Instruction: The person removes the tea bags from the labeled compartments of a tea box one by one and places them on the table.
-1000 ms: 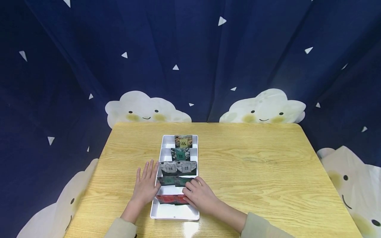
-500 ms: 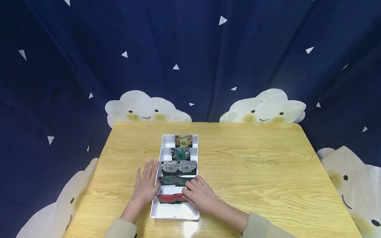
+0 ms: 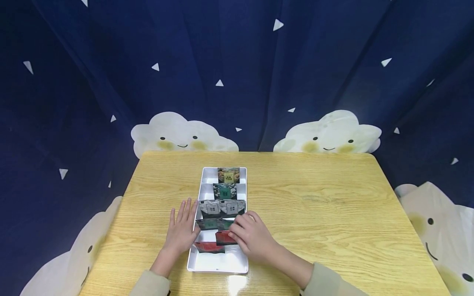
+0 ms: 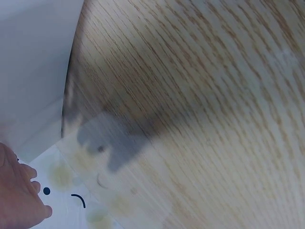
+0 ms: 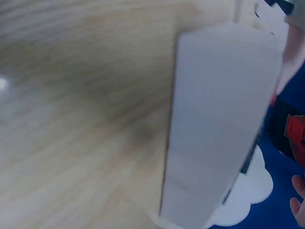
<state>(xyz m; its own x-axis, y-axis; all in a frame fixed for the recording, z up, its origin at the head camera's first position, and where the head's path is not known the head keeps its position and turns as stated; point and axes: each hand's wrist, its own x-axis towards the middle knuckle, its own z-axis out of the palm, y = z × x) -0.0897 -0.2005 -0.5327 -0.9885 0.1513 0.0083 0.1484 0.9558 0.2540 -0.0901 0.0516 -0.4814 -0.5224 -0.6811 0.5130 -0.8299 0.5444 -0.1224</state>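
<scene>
A white divided tray point(image 3: 218, 265) holds rows of small flat packets. My right hand point(image 3: 255, 238) pinches a red packet point(image 3: 223, 238) by its right side, raised above the front part of the tray. In the right wrist view that red packet point(image 5: 296, 131) shows at the right edge, beside my fingertips point(image 5: 299, 196). Another red packet point(image 3: 209, 247) leans in the tray at the left. My left hand point(image 3: 180, 233) lies along the tray's left side with its fingers straight, its thumb at the rim. Only part of the left hand point(image 4: 19, 193) shows in the left wrist view.
Behind the red packets stand dark green packets point(image 3: 207, 224), one partly hidden by my right hand. Farther back are two grey packets point(image 3: 210, 209), a green one point(image 3: 225, 192) and a yellow-labelled one point(image 3: 228, 176). The wooden table point(image 3: 314, 213) extends to the right; a blue curtain hangs behind.
My right hand has taken hold of the right red packet and lifted it up and away from the left one. The left hand and the tray stay put.
</scene>
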